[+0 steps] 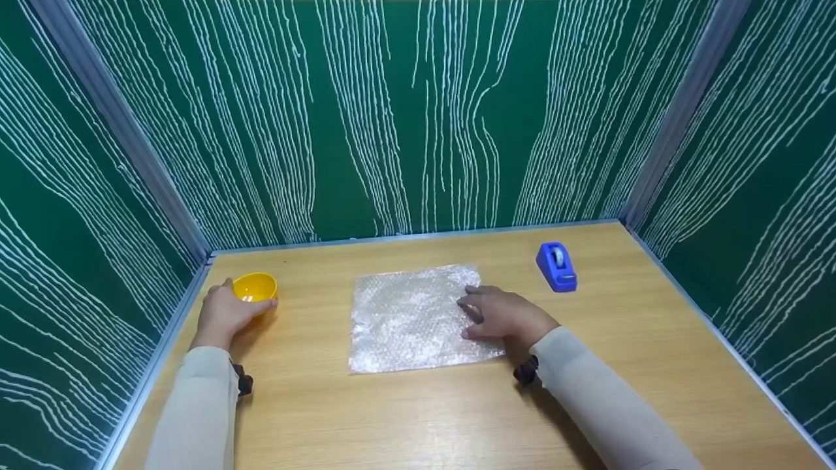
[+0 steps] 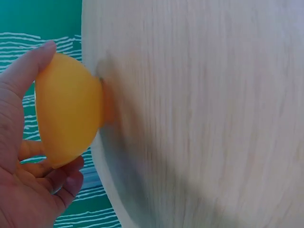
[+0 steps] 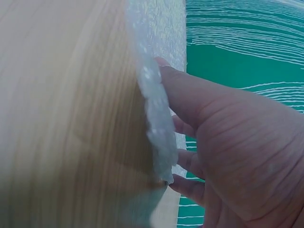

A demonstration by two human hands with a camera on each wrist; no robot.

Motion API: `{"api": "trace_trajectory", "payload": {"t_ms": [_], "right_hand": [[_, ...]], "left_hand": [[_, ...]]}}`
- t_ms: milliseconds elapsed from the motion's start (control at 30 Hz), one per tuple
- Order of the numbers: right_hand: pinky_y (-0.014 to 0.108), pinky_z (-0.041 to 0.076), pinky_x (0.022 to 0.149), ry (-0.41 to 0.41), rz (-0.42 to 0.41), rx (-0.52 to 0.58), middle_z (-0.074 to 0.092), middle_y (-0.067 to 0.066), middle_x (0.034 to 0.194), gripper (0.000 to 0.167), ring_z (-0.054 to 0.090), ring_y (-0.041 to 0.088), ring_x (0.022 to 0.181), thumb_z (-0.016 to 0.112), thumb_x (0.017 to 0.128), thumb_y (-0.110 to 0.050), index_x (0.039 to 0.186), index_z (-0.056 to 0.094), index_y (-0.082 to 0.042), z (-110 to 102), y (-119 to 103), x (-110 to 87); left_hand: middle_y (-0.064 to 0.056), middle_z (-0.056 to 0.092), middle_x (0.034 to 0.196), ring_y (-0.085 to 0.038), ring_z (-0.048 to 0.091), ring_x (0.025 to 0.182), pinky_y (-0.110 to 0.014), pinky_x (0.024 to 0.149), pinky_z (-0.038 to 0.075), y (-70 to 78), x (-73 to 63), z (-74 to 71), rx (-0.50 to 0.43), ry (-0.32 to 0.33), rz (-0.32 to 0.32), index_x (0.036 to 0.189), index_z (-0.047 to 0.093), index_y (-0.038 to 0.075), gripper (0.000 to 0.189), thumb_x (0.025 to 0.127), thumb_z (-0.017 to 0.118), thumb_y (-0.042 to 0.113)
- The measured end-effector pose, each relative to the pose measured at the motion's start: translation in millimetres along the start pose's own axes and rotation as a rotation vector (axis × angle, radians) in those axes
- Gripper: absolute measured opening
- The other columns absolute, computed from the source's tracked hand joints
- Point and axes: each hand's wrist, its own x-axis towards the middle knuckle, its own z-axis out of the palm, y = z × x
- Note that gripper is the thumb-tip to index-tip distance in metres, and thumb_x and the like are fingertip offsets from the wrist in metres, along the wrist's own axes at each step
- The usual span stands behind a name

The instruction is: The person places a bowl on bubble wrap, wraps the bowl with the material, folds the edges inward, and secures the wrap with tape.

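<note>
At the left of the table, my left hand [image 1: 222, 312] holds a small yellow bowl [image 1: 256, 287], thumb on one side of the rim and fingers on the other. The left wrist view shows the bowl [image 2: 69, 111] upright, its base at the tabletop. A square sheet of bubble wrap [image 1: 405, 320] lies flat in the middle of the table. Over its right edge is my right hand [image 1: 506, 314], fingers spread and slightly bent. In the right wrist view, the thumb and fingertips touch or hover just above the bubble wrap [image 3: 159, 109]; exact contact is hard to tell.
A blue tape dispenser [image 1: 557, 267] stands at the back right of the wooden table [image 1: 418, 418]. Green panels [image 1: 359, 130] with white wavy lines rise along the back and both sides, joined by grey metal posts [image 1: 679, 104].
</note>
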Motion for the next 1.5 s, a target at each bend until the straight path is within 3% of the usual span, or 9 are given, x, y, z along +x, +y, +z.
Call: {"api": "trace_trajectory", "payload": {"t_ms": [167, 300, 533, 733, 933, 1200, 1500], "right_hand": [[0.071, 0.031, 0.138, 0.005, -0.015, -0.021, 0.040, 0.004, 0.185, 0.073, 0.033, 0.043, 0.173, 0.087, 0.098, -0.050, 0.165, 0.061, -0.036, 0.2, -2.1, 1.9], [0.072, 0.032, 0.137, 0.011, -0.011, -0.018, 0.041, 0.005, 0.185, 0.072, 0.035, 0.044, 0.172, 0.088, 0.097, -0.049, 0.164, 0.062, -0.035, -0.7, -4.8, 2.1], [0.066, 0.039, 0.135, 0.031, -0.072, -0.096, 0.046, 0.013, 0.181, 0.072, 0.043, 0.047, 0.167, 0.088, 0.099, -0.048, 0.163, 0.064, -0.025, -0.1, -9.4, 3.7], [0.067, 0.037, 0.136, 0.020, -0.023, -0.077, 0.044, 0.010, 0.182, 0.073, 0.042, 0.046, 0.168, 0.088, 0.099, -0.048, 0.164, 0.062, -0.028, 0.6, -12.3, 4.9], [0.068, 0.036, 0.137, 0.012, -0.014, -0.068, 0.043, 0.009, 0.183, 0.073, 0.039, 0.046, 0.170, 0.087, 0.099, -0.048, 0.165, 0.061, -0.029, -1.5, -14.9, 2.9], [0.070, 0.035, 0.136, 0.012, 0.008, -0.038, 0.043, 0.006, 0.183, 0.073, 0.040, 0.044, 0.169, 0.088, 0.098, -0.049, 0.164, 0.062, -0.033, -2.9, -15.8, 0.1], [0.069, 0.037, 0.135, 0.016, -0.003, -0.060, 0.045, 0.007, 0.182, 0.073, 0.045, 0.043, 0.167, 0.089, 0.097, -0.049, 0.163, 0.063, -0.033, -0.6, -19.5, 1.1]], "left_hand": [[-0.033, 0.034, 0.175, -0.050, 0.046, 0.149, -0.066, 0.139, 0.034, 13.7, -5.8, 3.7, -0.006, -0.013, 0.054, 0.181, 0.008, -0.001, 0.141, 0.087, 0.097, 0.056], [-0.030, 0.038, 0.174, -0.049, 0.048, 0.148, -0.065, 0.139, 0.035, 33.1, -12.9, 9.7, 0.014, -0.010, 0.119, 0.181, 0.015, 0.001, 0.138, 0.086, 0.097, 0.057], [-0.021, 0.050, 0.164, -0.043, 0.054, 0.143, -0.065, 0.136, 0.039, 75.4, -25.5, 28.2, 0.014, -0.041, 0.235, 0.173, 0.041, 0.009, 0.123, 0.081, 0.098, 0.066], [-0.013, 0.058, 0.154, -0.038, 0.059, 0.134, -0.062, 0.128, 0.048, 112.5, -43.3, 56.2, -0.015, -0.089, 0.330, 0.165, 0.052, 0.012, 0.111, 0.078, 0.102, 0.062], [-0.009, 0.060, 0.149, -0.034, 0.063, 0.128, -0.055, 0.121, 0.056, 144.2, -63.5, 93.5, -0.051, -0.139, 0.355, 0.162, 0.053, 0.013, 0.109, 0.076, 0.106, 0.054], [-0.004, 0.067, 0.135, -0.027, 0.067, 0.116, -0.048, 0.112, 0.061, 169.6, -84.4, 139.4, -0.042, -0.195, 0.468, 0.146, 0.066, 0.014, 0.098, 0.069, 0.107, 0.059], [-0.009, 0.064, 0.156, -0.032, 0.064, 0.132, -0.055, 0.122, 0.057, 176.3, -95.9, 166.1, 0.010, -0.254, 0.493, 0.168, 0.050, 0.013, 0.114, 0.075, 0.105, 0.049]]}}
